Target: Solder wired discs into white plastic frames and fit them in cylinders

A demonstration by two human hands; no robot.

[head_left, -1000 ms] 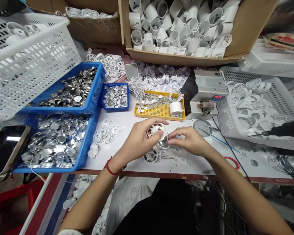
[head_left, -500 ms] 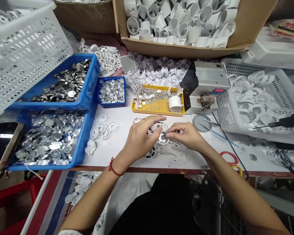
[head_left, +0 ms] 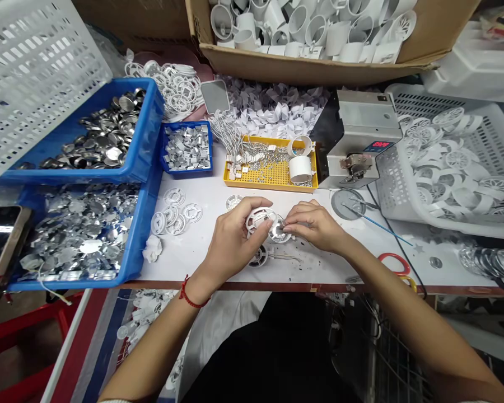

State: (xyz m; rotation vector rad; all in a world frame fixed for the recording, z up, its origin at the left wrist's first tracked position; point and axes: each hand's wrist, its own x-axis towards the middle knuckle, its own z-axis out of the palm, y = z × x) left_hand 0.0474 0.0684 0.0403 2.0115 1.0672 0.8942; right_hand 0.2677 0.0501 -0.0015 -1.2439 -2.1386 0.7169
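My left hand (head_left: 231, 240) is closed on a round white plastic ring (head_left: 252, 215) with spokes, raised on edge above the bench. Right beside it is a second white ring with a shiny metal plate (head_left: 278, 230) in its middle, partly covered by my left thumb. My right hand (head_left: 317, 225) is pinched at the right edge of that plate; its fingertips hide what they grip. Below them lies another round holder (head_left: 258, 257) with a dark centre and white wires. Several loose white rings (head_left: 175, 218) lie to the left, and one more white ring (head_left: 233, 202) lies behind my left hand.
Blue trays hold metal plates (head_left: 88, 235), round metal caps (head_left: 105, 140) and small metal pieces (head_left: 188, 148). Behind my hands are a yellow tray (head_left: 260, 182) with screws and wired connectors, and a machine (head_left: 363, 140) with a red display. Scissors (head_left: 397, 263) lie at right.
The white ring in my left hand has tipped up and shows more of its face. My right hand stays pinched at the metal plate. The whole view has shifted slightly.
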